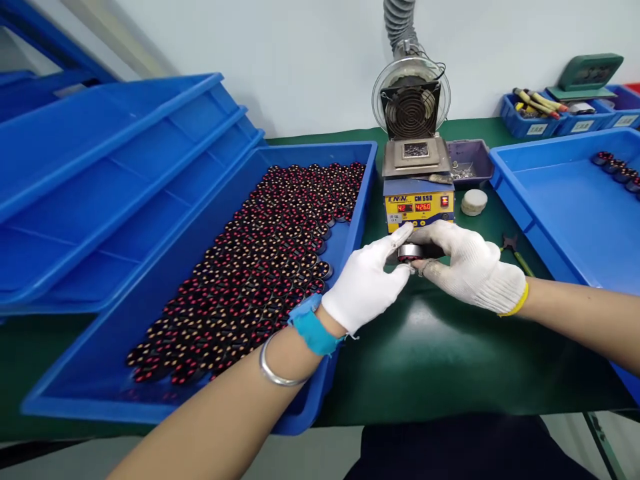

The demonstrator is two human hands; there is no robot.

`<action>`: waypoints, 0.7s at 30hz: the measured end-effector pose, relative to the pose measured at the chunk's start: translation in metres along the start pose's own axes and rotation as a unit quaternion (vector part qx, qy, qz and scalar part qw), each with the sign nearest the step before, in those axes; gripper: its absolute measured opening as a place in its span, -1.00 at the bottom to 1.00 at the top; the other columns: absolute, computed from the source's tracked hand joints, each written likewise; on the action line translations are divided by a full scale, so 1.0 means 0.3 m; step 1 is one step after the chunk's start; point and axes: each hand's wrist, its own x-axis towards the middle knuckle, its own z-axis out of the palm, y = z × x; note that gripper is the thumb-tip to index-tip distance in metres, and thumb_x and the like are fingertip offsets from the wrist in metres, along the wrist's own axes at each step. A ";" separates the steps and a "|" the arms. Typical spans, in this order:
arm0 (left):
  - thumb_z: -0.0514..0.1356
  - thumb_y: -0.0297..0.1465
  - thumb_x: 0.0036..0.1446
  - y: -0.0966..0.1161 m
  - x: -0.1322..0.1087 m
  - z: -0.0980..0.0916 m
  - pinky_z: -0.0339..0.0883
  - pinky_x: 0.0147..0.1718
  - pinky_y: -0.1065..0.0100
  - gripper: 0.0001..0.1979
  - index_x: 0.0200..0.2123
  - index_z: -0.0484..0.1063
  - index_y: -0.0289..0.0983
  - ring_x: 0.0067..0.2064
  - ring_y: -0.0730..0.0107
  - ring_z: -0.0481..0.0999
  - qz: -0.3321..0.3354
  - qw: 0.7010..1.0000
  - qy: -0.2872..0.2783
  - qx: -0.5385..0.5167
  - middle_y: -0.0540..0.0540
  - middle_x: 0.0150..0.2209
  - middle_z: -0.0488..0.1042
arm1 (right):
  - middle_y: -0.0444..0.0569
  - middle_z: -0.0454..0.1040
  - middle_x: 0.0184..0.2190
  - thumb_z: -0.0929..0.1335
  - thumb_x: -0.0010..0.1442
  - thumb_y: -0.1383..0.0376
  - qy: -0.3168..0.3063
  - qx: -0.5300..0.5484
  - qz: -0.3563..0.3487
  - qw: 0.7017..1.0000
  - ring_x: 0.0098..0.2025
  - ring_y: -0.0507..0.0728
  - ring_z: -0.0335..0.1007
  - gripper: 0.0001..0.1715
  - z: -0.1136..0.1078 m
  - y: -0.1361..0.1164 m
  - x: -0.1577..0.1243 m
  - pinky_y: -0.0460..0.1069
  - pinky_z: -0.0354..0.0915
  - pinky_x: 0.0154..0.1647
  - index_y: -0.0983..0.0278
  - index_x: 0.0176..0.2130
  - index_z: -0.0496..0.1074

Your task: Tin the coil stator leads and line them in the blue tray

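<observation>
Both hands wear white knit gloves and meet over the green bench in front of a solder pot. My left hand (367,283) and my right hand (465,263) are closed together on one small round dark coil (410,252), held between the fingertips. The coil sits just below the yellow and blue solder pot (419,200), whose front shows red digits. A blue tray (350,227) on the left holds several rows of the same dark coils with red and orange marks (260,260).
Stacked blue trays (100,173) lean at the left. A fume fan (411,100) with a hose stands behind the pot. A grey dish (470,160), white tape roll (474,201), cutters (515,250) and another blue tray (565,207) with a few coils lie to the right.
</observation>
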 end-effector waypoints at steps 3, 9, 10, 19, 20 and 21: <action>0.20 -0.35 0.07 0.004 0.005 -0.012 0.36 0.06 0.27 -0.65 -0.04 0.51 -0.22 0.00 0.20 0.53 -0.043 0.999 0.006 0.024 -0.05 -0.04 0.56 | -0.10 0.52 -0.10 0.39 0.11 0.23 0.006 -0.024 0.006 1.000 -0.08 0.20 0.45 -0.67 -0.011 -0.002 -0.003 0.10 0.37 -0.07 0.14 -0.08 0.47; 0.15 -0.16 0.14 0.057 0.004 -0.078 0.32 -0.54 0.39 -0.63 -0.61 0.44 -0.25 -0.57 0.38 0.47 -0.130 0.983 -0.129 -0.009 -0.03 -0.61 0.49 | -0.08 0.55 -0.16 0.39 0.07 0.33 0.032 0.081 0.053 0.995 -0.10 0.14 0.48 -0.68 -0.018 0.011 0.025 0.06 0.40 -0.04 0.21 -0.11 0.48; 0.17 -0.15 0.12 0.063 0.004 -0.091 0.29 -0.57 0.39 -0.62 -0.62 0.43 -0.25 -0.60 0.40 0.44 -0.133 0.980 -0.147 -0.009 -0.02 -0.64 0.47 | -0.08 0.55 -0.18 0.40 0.06 0.35 0.026 0.119 0.084 0.989 -0.14 0.12 0.49 -0.69 -0.019 0.014 0.034 0.04 0.42 -0.07 0.22 -0.13 0.48; 0.40 -0.12 -0.18 0.022 0.014 -0.036 0.40 -0.36 0.30 -0.35 -0.02 0.40 -0.28 -0.31 0.26 0.55 -0.167 0.982 -0.072 -0.044 -0.14 -0.16 0.55 | -0.07 0.53 -0.41 0.40 0.06 0.40 -0.008 0.347 0.257 0.902 -0.46 -0.02 0.41 -0.82 -0.032 -0.007 0.062 -0.08 0.42 -0.38 0.32 -0.25 0.48; 0.39 -0.15 -0.16 0.023 0.015 -0.024 0.41 -0.35 0.30 -0.37 -0.02 0.39 -0.28 -0.29 0.27 0.54 -0.170 0.977 -0.086 -0.095 -0.15 -0.13 0.54 | -0.06 0.54 -0.39 0.41 0.05 0.40 -0.013 0.347 0.257 0.902 -0.44 -0.01 0.42 -0.80 -0.029 -0.010 0.060 -0.08 0.43 -0.38 0.32 -0.23 0.48; 0.39 -0.17 -0.13 0.027 0.015 -0.017 0.41 -0.34 0.30 -0.42 -0.05 0.40 -0.29 -0.29 0.28 0.54 -0.171 0.969 -0.103 -0.143 -0.16 -0.13 0.54 | -0.06 0.55 -0.36 0.42 0.05 0.38 -0.018 0.344 0.253 0.904 -0.42 0.00 0.44 -0.77 -0.027 -0.012 0.058 -0.09 0.43 -0.37 0.31 -0.21 0.49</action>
